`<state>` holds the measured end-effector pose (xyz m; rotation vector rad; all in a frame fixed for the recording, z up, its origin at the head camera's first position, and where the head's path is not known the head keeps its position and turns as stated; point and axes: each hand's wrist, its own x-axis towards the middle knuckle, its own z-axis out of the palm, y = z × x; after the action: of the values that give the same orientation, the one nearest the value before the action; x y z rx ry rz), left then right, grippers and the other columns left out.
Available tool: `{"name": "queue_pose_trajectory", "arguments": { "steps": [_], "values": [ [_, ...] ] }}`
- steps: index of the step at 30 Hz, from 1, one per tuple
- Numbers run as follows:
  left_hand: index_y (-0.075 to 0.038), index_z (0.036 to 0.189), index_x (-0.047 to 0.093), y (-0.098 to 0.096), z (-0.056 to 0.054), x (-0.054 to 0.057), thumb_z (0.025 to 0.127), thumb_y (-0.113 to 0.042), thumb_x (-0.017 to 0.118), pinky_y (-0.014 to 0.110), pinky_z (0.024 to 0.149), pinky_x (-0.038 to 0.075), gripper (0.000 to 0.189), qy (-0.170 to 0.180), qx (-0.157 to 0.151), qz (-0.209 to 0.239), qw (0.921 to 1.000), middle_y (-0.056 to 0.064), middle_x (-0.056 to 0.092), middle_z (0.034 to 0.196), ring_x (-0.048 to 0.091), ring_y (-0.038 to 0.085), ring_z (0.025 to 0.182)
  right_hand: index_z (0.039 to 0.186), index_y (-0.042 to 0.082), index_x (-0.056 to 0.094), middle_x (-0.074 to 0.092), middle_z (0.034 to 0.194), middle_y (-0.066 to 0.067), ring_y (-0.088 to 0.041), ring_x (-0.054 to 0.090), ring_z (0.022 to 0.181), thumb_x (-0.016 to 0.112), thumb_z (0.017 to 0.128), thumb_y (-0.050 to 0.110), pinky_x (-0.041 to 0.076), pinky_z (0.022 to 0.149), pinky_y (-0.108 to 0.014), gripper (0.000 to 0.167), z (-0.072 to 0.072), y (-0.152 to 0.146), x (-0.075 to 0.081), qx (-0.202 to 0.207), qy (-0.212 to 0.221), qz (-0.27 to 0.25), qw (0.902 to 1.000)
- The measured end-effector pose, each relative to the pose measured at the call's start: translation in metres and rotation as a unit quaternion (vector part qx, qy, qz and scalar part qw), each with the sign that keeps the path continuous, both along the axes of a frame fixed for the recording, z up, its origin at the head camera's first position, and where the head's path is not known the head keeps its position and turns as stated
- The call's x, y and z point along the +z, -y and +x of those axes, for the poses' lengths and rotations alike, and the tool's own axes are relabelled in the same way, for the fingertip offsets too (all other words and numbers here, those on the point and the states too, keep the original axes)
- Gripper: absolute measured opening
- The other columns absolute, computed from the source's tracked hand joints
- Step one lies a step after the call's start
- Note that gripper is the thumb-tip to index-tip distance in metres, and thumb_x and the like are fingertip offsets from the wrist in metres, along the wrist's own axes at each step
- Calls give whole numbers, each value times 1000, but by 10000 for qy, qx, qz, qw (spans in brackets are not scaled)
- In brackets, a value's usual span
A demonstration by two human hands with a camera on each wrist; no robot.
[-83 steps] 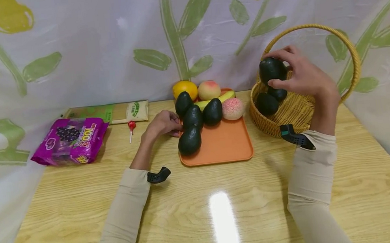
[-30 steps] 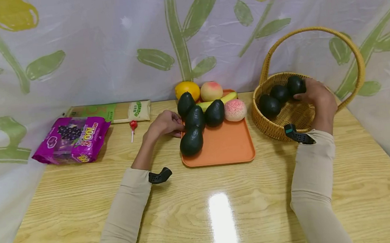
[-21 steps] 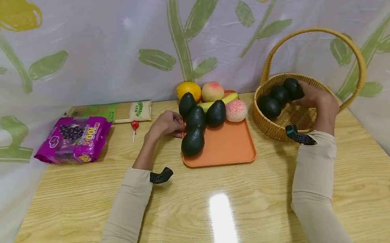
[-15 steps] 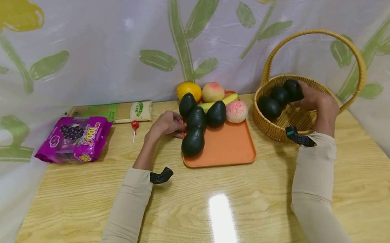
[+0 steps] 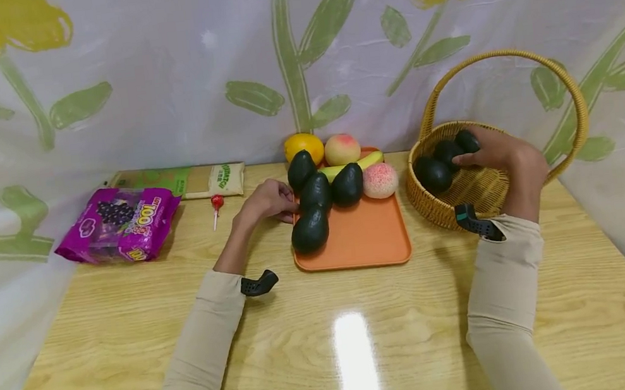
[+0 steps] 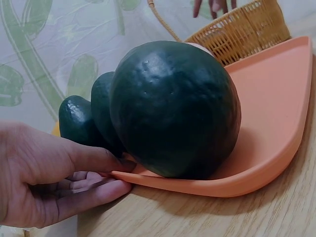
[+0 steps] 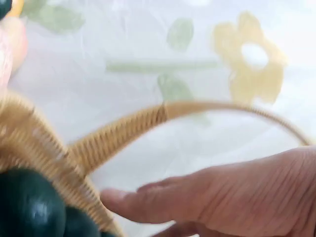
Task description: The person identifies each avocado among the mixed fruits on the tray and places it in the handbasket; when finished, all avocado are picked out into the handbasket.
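My left hand (image 5: 267,201) pinches the left rim of an orange tray (image 5: 365,237). In the left wrist view the thumb lies above that rim and the fingers below it, beside a dark green avocado (image 6: 173,108). Several avocados (image 5: 309,228) rest on the tray's left and middle. My right hand (image 5: 491,149) is over a wicker basket (image 5: 434,207) holding three avocados (image 5: 432,174), nearest the rear one (image 5: 466,140). In the right wrist view this hand (image 7: 222,190) has extended fingers with nothing seen between them; its lower part is cut off.
Behind the avocados on the tray are a yellow-orange fruit (image 5: 304,149), a banana (image 5: 368,160) and two peaches (image 5: 342,149). Left lie a purple candy bag (image 5: 118,225), a red lollipop (image 5: 217,202) and a flat brown-green package (image 5: 199,180). The basket's tall handle (image 5: 579,110) arches beside my right forearm.
My right hand has lowered an avocado into the basket beside two others and let go of it; the hand now lifts slightly. The left hand keeps its hold on the tray rim.
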<state>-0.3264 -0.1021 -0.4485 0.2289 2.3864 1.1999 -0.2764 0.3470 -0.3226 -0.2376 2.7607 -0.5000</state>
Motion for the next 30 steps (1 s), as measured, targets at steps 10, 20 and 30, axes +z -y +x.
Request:
{"name": "queue_pose_trajectory", "arguments": {
  "steps": [10, 20, 30],
  "values": [
    [-1, 96, 62, 0, 0, -2, 90, -12, 79, 20, 61, 61, 21, -55, 3, 58, 10000, 3, 62, 78, 70, 8, 57, 165, 2, 20, 21, 171, -27, -48, 22, 158, 60, 106, 38, 26, 126, -66, 80, 6, 59, 22, 899, 178, -61, 9958],
    [-1, 95, 62, -1, -1, -2, 90, -13, 79, 19, 61, 59, 21, -92, -9, -21, 10000, 3, 62, 79, 70, 7, 58, 163, 3, 25, 40, 161, -26, -48, 47, 143, 61, 107, 24, 43, 116, -62, 70, 3, 99, 16, 1574, 311, -430, 9861],
    [-1, 96, 62, 0, 1, 1, 91, -11, 78, 19, 62, 60, 20, 6, 2, -31, 10000, 4, 62, 79, 70, 7, 58, 160, 3, 31, 51, 151, -28, -46, 51, 138, 61, 107, 22, 47, 112, -60, 64, -2, 120, 12, 1737, 75, -568, 9831]
  ]
}}
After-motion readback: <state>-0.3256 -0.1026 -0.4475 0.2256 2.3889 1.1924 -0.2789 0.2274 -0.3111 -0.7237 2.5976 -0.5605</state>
